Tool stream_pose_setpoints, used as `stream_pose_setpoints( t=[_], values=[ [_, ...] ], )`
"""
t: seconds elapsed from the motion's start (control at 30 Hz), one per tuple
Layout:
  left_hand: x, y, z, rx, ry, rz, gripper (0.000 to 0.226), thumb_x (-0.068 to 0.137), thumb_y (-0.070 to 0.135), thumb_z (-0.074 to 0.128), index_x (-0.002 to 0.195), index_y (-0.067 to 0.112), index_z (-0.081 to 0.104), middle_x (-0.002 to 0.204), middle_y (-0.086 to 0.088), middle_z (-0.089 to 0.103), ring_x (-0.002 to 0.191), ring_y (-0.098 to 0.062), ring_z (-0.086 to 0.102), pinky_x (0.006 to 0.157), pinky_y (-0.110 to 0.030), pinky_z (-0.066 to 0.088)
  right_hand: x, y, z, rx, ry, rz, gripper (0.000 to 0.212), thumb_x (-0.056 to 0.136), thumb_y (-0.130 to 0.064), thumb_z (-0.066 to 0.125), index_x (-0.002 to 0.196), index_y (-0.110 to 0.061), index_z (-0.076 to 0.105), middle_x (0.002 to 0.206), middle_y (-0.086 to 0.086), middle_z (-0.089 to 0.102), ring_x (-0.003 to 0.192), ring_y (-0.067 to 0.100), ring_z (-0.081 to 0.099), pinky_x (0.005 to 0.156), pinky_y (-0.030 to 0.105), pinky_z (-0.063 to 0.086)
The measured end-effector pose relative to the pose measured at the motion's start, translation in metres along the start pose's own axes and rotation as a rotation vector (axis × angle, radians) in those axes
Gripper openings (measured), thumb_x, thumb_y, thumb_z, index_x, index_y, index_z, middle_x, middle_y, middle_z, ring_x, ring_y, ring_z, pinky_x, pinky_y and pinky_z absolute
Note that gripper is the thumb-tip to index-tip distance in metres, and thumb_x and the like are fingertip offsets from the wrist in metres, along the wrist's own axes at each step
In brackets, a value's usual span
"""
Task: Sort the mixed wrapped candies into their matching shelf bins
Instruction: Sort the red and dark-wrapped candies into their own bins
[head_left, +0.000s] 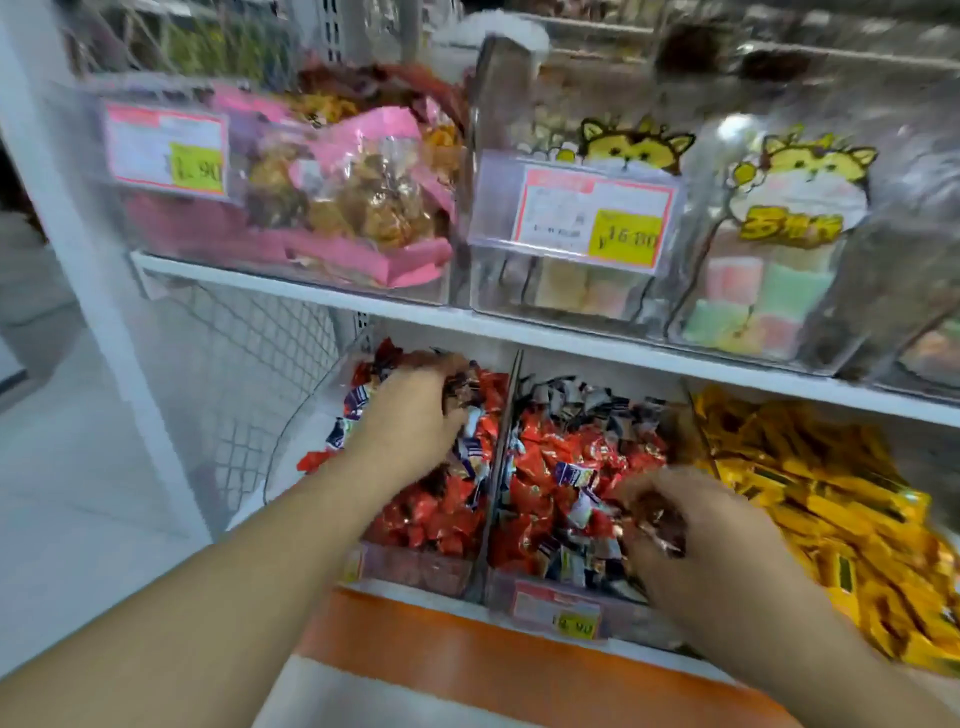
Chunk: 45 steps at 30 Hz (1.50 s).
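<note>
head view, lower centre: left hand (415, 415) grasps dark-wrapped candies (462, 387) over the left bin (415, 564). right hand (696, 530) clutches brown-wrapped candies (657, 517) picked from the middle bin (550, 597), likely strays.

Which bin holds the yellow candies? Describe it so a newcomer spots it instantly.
Find the lower shelf, under the white shelf board. The yellow candy bin is rightmost there, right of the right hand. Its neighbours hold mixed red wrappers; this one is all yellow sticks.

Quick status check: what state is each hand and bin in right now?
left hand: fingers curled in the left candy bin, on candies
right hand: grips dark-wrapped candies over the middle bin
yellow bin: full, untouched
</note>
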<state>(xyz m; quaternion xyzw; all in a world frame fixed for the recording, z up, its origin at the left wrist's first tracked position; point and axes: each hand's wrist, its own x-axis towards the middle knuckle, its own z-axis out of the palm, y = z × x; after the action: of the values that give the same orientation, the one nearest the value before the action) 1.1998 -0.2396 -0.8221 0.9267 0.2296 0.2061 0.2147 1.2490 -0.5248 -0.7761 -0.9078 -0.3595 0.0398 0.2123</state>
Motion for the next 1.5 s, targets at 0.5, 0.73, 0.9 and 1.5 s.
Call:
stream_pose_setpoints(
  t=[0.5,0.73,0.9,1.5],
  values=[
    [0.02,-0.013,0.007,0.109,0.028,0.142,0.035,0.084,0.012,0.083,0.117,0.022,0.077,0.125,0.002,0.071,0.102,-0.016,0.068,0.089,-0.015,0.042,0.012,0.014,0.004,-0.018,0.033,-0.062,0.021,0.094,-0.026,0.067,0.112,-0.037,0.067,0.111,-0.023,0.06,0.093,-0.003,0.05,0.074,-0.003,0.038],
    [-0.016,0.005,-0.028,-0.372,0.047,-0.099,0.031,0.083,0.025,0.086,0.107,0.041,0.077,0.102,0.019,0.073,0.088,0.002,0.067,0.081,-0.019,0.056,0.011,0.001,0.006,0.039,0.033,-0.083,0.024,0.095,-0.02,0.065,0.115,-0.034,0.066,0.11,-0.02,0.06,0.099,-0.002,0.055,0.075,0.005,0.04],
    [-0.05,0.042,-0.043,-0.689,0.003,-0.17,0.027,0.081,0.025,0.088,0.103,0.037,0.079,0.101,0.013,0.076,0.094,0.003,0.07,0.075,-0.011,0.054,0.016,-0.018,0.013,0.152,0.045,-0.16,0.038,0.096,-0.019,0.067,0.13,-0.032,0.058,0.108,-0.022,0.056,0.099,-0.007,0.053,0.078,0.005,0.042],
    [-0.068,0.103,-0.004,-0.139,-0.169,0.159,0.067,0.089,0.057,0.072,0.149,0.041,0.048,0.148,0.022,0.049,0.134,0.002,0.044,0.109,-0.017,0.034,0.022,0.022,-0.006,0.069,0.183,-0.05,0.017,0.091,-0.009,0.063,0.101,-0.022,0.064,0.092,-0.009,0.062,0.085,0.012,0.059,0.075,0.038,0.059]
  ],
)
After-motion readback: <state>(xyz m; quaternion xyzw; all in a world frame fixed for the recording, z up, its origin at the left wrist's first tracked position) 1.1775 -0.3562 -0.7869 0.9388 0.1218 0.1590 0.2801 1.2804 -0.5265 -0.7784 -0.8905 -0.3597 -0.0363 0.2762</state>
